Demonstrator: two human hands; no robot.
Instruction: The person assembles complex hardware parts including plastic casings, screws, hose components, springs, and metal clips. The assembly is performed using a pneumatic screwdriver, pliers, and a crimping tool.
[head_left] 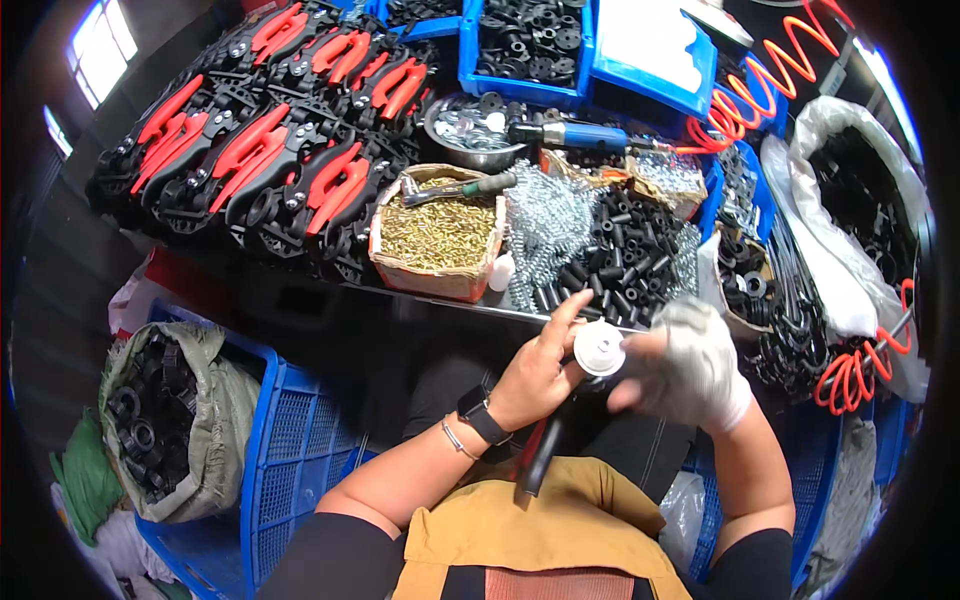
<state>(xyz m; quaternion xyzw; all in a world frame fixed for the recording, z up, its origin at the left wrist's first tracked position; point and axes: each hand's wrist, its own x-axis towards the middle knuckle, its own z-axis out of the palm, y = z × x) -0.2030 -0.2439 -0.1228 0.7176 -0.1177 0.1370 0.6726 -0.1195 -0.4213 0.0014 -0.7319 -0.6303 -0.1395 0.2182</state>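
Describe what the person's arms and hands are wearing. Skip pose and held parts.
Left hand: bare, no glove. A black smartwatch sits on the wrist, with a thin silver bangle just behind it. Right hand: covered by a white knit work glove, a bit grubby. Both forearms are bare; short black sleeves end near the upper arms.

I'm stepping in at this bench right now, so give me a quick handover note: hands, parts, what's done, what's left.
Left hand: bare, fingers on the round white-and-black part, held above the lap.
Right hand: in a white glove, gripping the same part from the other side.
A dark tool with a red handle stands between the forearms.
Bench: box of brass screws, heap of black tubes, blue power driver.
Done: red-and-black assembled tools stacked at the left.
Left: the part in hand isn't set down yet.
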